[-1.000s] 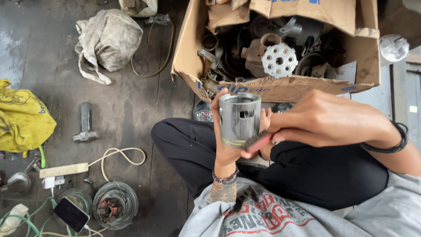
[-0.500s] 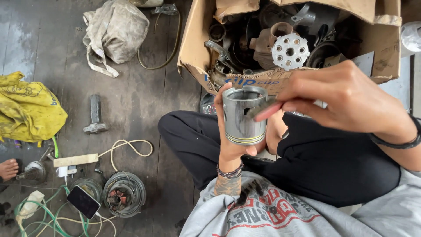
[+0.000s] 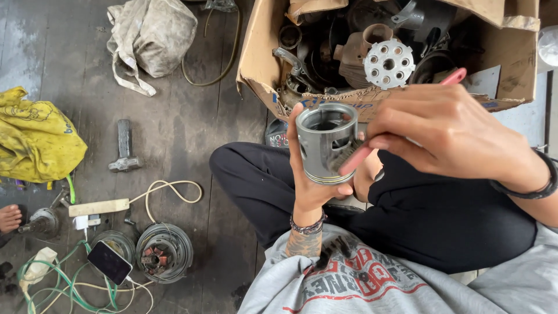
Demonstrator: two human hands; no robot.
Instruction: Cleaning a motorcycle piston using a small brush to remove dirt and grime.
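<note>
My left hand grips a grey metal piston, held upright with its open end up, above my crossed legs in black trousers. My right hand holds a pink-handled brush; its bristle end rests against the piston's side, and the handle's tip sticks out past my fingers at the upper right. A dark band sits on my right wrist and a bead bracelet on my left.
A torn cardboard box full of dark engine parts and a perforated metal disc stands just ahead. On the wooden floor to the left lie a hammer, a yellow cloth, a dirty bag, coil parts, a phone, cables and someone's toes.
The brush has shifted across the piston's side as my right hand rose and moved right. The view has moved closer and tilted, so the box sits higher in frame.
</note>
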